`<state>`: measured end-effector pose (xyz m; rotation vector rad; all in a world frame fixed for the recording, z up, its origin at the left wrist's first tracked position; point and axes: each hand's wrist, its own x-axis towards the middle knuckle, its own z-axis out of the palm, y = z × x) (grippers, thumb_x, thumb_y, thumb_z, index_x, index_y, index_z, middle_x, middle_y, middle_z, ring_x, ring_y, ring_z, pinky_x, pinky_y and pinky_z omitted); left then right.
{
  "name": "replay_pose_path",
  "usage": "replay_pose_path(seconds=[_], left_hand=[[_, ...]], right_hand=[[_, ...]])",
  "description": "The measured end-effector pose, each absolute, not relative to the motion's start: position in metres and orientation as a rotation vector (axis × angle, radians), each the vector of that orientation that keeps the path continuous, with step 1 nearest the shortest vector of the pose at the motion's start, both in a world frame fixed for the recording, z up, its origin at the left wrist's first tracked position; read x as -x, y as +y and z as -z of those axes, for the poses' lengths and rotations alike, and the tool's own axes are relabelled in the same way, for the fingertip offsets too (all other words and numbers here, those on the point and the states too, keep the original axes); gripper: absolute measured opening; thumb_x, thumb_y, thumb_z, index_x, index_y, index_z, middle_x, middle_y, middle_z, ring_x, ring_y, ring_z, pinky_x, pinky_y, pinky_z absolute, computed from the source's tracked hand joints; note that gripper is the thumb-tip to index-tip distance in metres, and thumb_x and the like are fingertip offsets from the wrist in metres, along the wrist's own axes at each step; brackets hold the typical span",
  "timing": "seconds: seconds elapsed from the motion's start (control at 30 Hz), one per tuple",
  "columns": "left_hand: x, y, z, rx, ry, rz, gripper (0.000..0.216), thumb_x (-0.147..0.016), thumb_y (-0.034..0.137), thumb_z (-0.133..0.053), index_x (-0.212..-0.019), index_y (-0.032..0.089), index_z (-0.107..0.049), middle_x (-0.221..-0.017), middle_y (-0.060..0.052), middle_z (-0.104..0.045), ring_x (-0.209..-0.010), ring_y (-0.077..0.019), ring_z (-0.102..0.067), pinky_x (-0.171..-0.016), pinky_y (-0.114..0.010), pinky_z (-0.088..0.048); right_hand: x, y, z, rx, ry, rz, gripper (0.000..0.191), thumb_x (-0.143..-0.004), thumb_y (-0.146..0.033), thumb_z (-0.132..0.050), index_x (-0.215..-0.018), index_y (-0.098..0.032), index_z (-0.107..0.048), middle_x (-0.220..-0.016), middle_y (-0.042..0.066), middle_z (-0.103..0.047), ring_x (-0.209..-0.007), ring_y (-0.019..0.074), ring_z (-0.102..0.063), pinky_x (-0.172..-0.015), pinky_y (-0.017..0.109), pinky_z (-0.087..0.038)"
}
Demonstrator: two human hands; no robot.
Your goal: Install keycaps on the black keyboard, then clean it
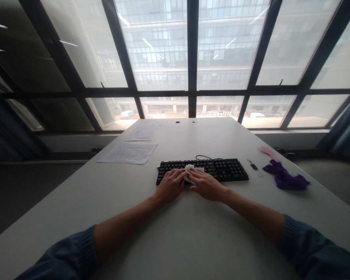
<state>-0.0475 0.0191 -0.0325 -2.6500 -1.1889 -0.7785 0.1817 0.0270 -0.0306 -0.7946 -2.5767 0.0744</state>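
A black keyboard (230,170) lies on the white table in front of me. A crumpled white tissue (189,167) sits on its keys, left of the middle, between my two hands. My right hand (205,184) presses down on the tissue, with the fingers over it and a white edge showing past them. Across the keyboard's left part rests my left hand (171,182), its fingers stretched out and the tips reaching the tissue's side. Part of the tissue and the keys below are hidden under the fingers.
Printed sheets (128,153) lie on the left of the white table (175,241). Right of the keyboard are a small dark tool (253,166), a purple cloth (290,181) and a pink item (268,151). The keyboard's cable (204,156) loops behind it. Tall windows stand beyond.
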Motion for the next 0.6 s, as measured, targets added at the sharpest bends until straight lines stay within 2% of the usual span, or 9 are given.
replay_pose_path(seconds=[0.37,0.5,0.6], left_hand=[[0.0481,0.0205,0.0342,2.652,-1.167,0.79,0.037,-0.097,0.018,-0.051,-0.132,0.023,-0.059,-0.135,-0.008,-0.063,-0.122,-0.0242,-0.056,-0.104,-0.044,-0.046],[0.0482,0.02,0.0342,2.635,-1.19,0.793,0.037,-0.095,0.017,-0.053,-0.13,0.023,-0.061,-0.137,-0.008,-0.061,-0.123,-0.025,-0.056,-0.104,-0.044,-0.047],[0.0484,0.0206,0.0357,2.622,-1.195,0.799,0.034,-0.094,0.017,-0.054,-0.126,0.023,-0.064,-0.132,-0.009,-0.064,-0.121,-0.0255,-0.057,-0.103,-0.045,-0.048]], right_hand=[[-0.1814,0.0282,0.0316,0.825,-2.559,-0.02,0.055,-0.102,-0.035,-0.052,-0.15,-0.01,-0.044,-0.155,0.017,-0.044,-0.148,0.0267,-0.035,-0.122,0.045,-0.032],[-0.1818,0.0322,0.0353,1.096,-2.397,0.065,0.05,-0.104,-0.04,-0.045,-0.141,-0.009,-0.055,-0.148,0.021,-0.052,-0.143,0.0294,-0.043,-0.119,0.05,-0.034],[-0.1844,0.0365,0.0391,1.312,-2.263,0.125,0.051,-0.104,-0.043,-0.041,-0.136,-0.008,-0.06,-0.145,0.025,-0.053,-0.142,0.0334,-0.044,-0.117,0.055,-0.035]])
